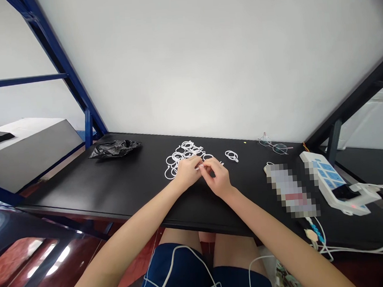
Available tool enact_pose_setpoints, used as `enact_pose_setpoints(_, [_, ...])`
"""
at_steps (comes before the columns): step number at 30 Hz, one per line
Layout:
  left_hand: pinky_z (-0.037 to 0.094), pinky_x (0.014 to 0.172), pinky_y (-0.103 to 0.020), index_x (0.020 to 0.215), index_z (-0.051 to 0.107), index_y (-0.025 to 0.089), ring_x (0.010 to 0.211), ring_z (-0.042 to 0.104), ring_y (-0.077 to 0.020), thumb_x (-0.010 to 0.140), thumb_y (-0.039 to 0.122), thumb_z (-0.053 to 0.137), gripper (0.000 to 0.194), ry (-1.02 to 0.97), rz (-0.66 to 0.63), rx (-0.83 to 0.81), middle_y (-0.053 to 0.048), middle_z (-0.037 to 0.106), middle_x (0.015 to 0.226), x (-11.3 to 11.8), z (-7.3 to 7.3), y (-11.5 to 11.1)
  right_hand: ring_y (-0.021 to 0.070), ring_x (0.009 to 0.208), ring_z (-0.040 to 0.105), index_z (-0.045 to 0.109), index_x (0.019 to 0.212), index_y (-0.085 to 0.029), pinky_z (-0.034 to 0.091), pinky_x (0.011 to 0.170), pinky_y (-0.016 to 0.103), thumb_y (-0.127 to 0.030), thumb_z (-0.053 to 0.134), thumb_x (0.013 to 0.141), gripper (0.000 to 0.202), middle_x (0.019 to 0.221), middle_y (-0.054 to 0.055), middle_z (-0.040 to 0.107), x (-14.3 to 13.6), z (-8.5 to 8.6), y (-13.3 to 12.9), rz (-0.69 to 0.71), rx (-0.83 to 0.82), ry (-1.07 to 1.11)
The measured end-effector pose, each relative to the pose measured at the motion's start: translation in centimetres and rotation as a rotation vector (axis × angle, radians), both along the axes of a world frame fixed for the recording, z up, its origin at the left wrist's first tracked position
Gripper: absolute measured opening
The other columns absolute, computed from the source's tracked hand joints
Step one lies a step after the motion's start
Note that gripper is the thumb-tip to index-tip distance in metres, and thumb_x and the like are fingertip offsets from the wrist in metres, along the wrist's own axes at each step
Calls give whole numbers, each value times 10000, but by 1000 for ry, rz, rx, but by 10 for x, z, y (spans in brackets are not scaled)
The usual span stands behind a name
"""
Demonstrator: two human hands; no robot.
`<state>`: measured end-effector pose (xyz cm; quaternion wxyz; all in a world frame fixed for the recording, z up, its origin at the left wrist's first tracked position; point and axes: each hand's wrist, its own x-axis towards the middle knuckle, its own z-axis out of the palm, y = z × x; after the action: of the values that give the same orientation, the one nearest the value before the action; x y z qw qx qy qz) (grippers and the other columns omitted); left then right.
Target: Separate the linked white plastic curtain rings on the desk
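My left hand (187, 173) and my right hand (217, 177) meet fingertip to fingertip over the black table, both closed in a pinch. Between them shows a sliver of a white plastic ring (197, 168), mostly covered by the fingers. Just behind and to the left of my hands lies a loose pile of several thin white rings (179, 155), some with small tabs. Part of the pile is hidden by my left hand. To the right, apart from the pile, a few more white rings (231, 155) overlap each other.
A crumpled black plastic bag (115, 149) lies on the table (116, 188) at the left. On the right are eyeglasses (273, 146), a blurred-out phone (291, 189) with a cable, and a white power strip (332, 181). White cables (169, 272) cross my lap.
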<state>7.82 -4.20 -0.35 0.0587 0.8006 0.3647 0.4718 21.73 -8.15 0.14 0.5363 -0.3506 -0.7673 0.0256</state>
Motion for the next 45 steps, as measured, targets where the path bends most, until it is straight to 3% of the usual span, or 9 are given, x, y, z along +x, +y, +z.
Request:
enact_pose_setpoints(8, [354, 541, -207, 799, 557, 183, 596, 485, -98, 778, 143, 519, 59, 6, 65, 13, -20, 607, 819, 4, 8, -4, 163, 738, 606, 592, 907, -222, 507, 595, 281, -224, 520, 927, 75, 857, 52, 625, 1, -7, 4, -32, 6, 39])
enact_pose_setpoints(14, [347, 540, -212, 710, 497, 186, 584, 469, -105, 780, 172, 520, 75, -4, 17, -27, 1, 564, 712, 2, 6, -2, 178, 799, 633, 589, 921, -231, 531, 618, 288, -240, 505, 942, 87, 873, 60, 631, -1, -9, 4, -28, 12, 7])
enact_pose_setpoints(23, [346, 537, -210, 645, 467, 180, 575, 483, -103, 812, 184, 467, 168, 12, -23, -44, -4, 581, 673, 0, 8, -5, 120, 584, 519, 553, 866, -228, 479, 578, 264, -265, 518, 930, 83, 823, 32, 597, -1, -2, 0, -50, -21, -30])
enact_pose_setpoints(33, [328, 513, -206, 614, 464, 175, 527, 448, -94, 785, 178, 429, 174, 33, -83, 42, 0, 553, 602, 1, 4, -5, 115, 494, 444, 441, 650, -216, 333, 517, 251, -263, 428, 968, 322, 560, -16, 490, 0, 3, -1, -161, 100, -265])
enact_pose_setpoints(45, [320, 507, -212, 576, 447, 173, 502, 424, -90, 847, 238, 432, 279, 60, -91, 16, 5, 522, 558, 1, 0, -1, 120, 489, 485, 512, 654, -200, 339, 533, 256, -263, 416, 985, 350, 538, -9, 540, 2, 0, 0, -182, 132, -294])
